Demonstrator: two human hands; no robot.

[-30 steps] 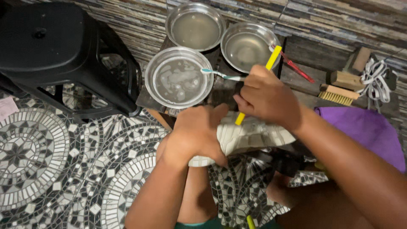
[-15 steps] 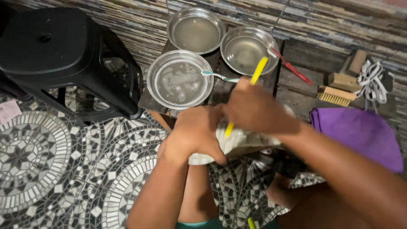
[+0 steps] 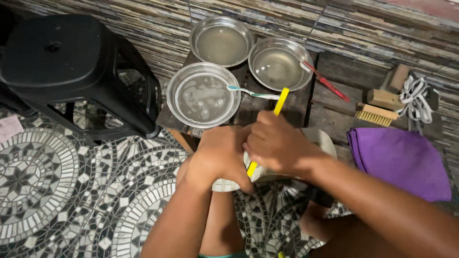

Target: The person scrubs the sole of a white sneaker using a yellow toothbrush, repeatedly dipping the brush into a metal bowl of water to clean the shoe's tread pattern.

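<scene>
Three metal bowls (image 3: 203,94) sat on a low dark wooden stand (image 3: 287,107) against the striped wall, and all of them already held liquid; the nearest looked soapy and clouded, with a teal-and-white toothbrush (image 3: 253,92) resting across its rim, while a red-handled brush (image 3: 325,81) leaned in the bowl on the right. So the setting-out was done and, as I judged it, the scrubbing was well under way.

The person's left hand (image 3: 215,155) was closed tight round a pale shoe (image 3: 321,139), pinning it against the knee, with only a bit of its whitish edge showing beneath the fingers and beyond the other hand. The right hand (image 3: 277,148) was wrapped in a fist about a yellow-handled brush (image 3: 279,101), whose handle stuck up toward the bowls while the bristle end lay hidden down against the shoe. How much of the shoe was already clean I could not tell, since both hands covered most of it.

Off to the right a wooden scrubbing brush (image 3: 375,113), a bundle of white laces (image 3: 413,95) and a folded purple cloth (image 3: 399,160) lay apart from the hands, so rinsing, drying and lacing seemed to be left. A black plastic stool (image 3: 71,71) stood on the mosaic floor (image 3: 57,191) to the left.
</scene>
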